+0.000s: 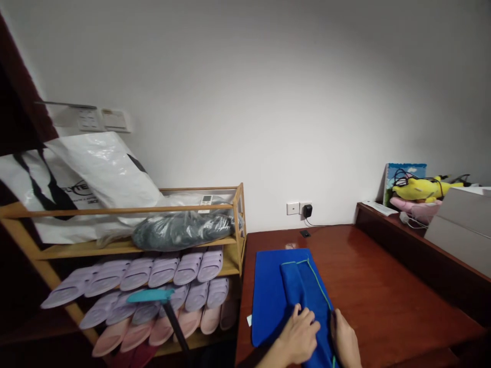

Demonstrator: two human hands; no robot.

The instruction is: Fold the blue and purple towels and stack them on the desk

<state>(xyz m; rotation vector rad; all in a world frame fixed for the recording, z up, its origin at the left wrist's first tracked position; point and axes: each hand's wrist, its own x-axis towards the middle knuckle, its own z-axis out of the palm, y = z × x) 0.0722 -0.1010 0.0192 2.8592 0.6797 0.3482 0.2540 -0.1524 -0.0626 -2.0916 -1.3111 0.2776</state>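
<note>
Blue rectangular cloth with thin green edging (pixel 313 294) lies near left on the glossy red-brown wooden table (pixel 368 281), flat at left, doubled over and rumpled at right: folding looks partial. Left hand (pixel 301 336) and right hand (pixel 344 338) have bent fingers on it; I can't tell whether either grips.
</note>
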